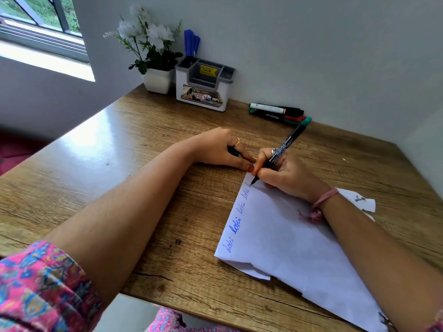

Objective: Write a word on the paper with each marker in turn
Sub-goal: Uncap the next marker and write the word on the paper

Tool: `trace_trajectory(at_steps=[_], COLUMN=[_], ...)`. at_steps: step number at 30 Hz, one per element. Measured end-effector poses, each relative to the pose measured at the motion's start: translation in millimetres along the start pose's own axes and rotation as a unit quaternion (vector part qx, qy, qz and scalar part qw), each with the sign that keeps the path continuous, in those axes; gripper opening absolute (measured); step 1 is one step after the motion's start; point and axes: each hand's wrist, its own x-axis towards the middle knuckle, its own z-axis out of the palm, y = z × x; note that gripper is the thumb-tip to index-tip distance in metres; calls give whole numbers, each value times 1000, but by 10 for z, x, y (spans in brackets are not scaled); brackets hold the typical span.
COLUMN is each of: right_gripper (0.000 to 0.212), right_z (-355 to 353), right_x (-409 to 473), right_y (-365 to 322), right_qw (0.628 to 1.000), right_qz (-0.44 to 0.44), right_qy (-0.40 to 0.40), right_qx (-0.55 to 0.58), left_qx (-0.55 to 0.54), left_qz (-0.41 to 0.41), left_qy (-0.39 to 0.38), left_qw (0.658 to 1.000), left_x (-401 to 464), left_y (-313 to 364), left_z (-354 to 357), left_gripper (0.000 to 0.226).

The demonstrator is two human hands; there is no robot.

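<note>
**Fifth word being started at the far corner of the paper**

A green-capped marker (279, 154) is being gripped by the right hand (285, 173), its fingers clamped round the barrel, and the tip is being pressed onto the paper (287, 236) right at its far corner. Four words are already being shown along the left edge, and a first stroke of the next is being laid down. The left hand (215, 149) is being rested on the tabletop (119, 168) just beside that corner, its fingers curled round a small dark thing, probably the cap (233, 151), with a fingertip touching the paper's edge.

Trouble is being risked here: hardly any paper is being left ahead of the tip, so the word may be run off onto the wood. The sheet is being held only lightly, so it could be dragged askew. Fresh ink may also be smeared under the writing hand.

More markers (275, 112) are being kept waiting near the wall.
</note>
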Motion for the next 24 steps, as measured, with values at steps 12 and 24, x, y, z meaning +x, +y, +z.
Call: trace_trajectory(at_steps=[12, 24], right_gripper=[7, 7], right_z=[0, -6], right_x=[32, 42], right_y=[45, 76], right_qw=[999, 998], right_qz=[-11, -23], right_qy=[37, 44], right_qx=[-33, -39], left_qx=[2, 1], left_qz=[-6, 1], left_qy=[-3, -9], left_qw=[1000, 1000], left_x=[-10, -9], left_y=[20, 24], left_z=[-17, -16], left_gripper=[26, 27])
